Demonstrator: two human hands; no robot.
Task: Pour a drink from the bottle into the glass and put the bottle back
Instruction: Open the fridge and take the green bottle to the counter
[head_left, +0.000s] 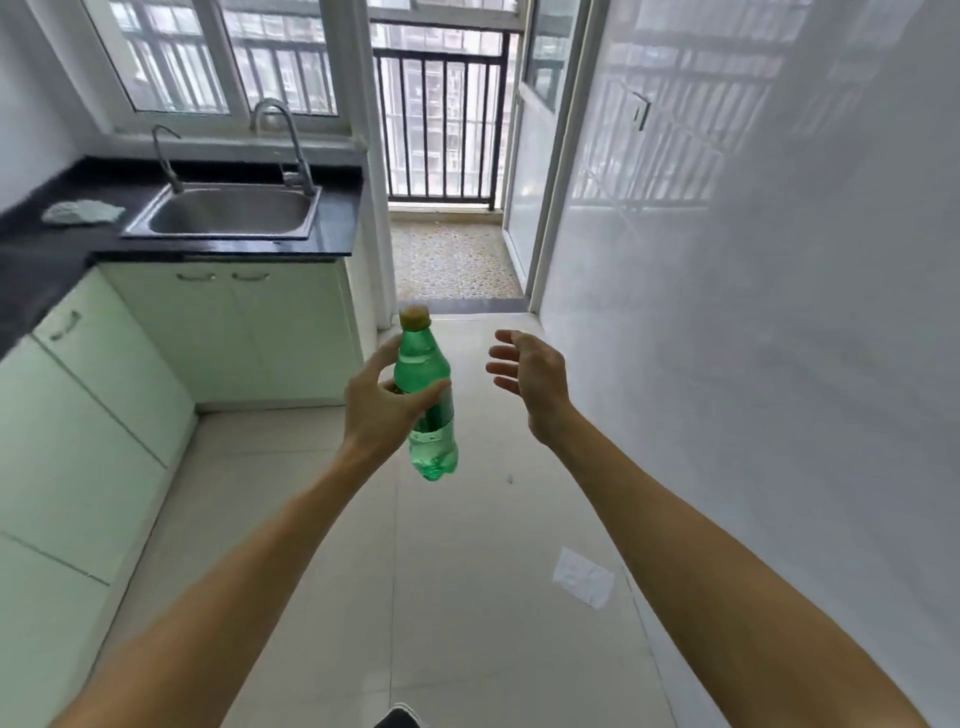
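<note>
A green plastic bottle (422, 364) with a yellow-green cap stands upright in the air in front of me, above the floor. My left hand (382, 405) grips it around the middle, fingers wrapped over the label. My right hand (530, 376) hovers to the right of the bottle, apart from it, fingers spread and holding nothing. No glass is in view.
A black L-shaped counter (62, 249) with a steel sink (234, 213), two taps and a pale cloth (83, 212) runs along the left over pale green cabinets. A white tiled wall is on the right. A balcony door stands open ahead. A paper scrap (582, 577) lies on the floor.
</note>
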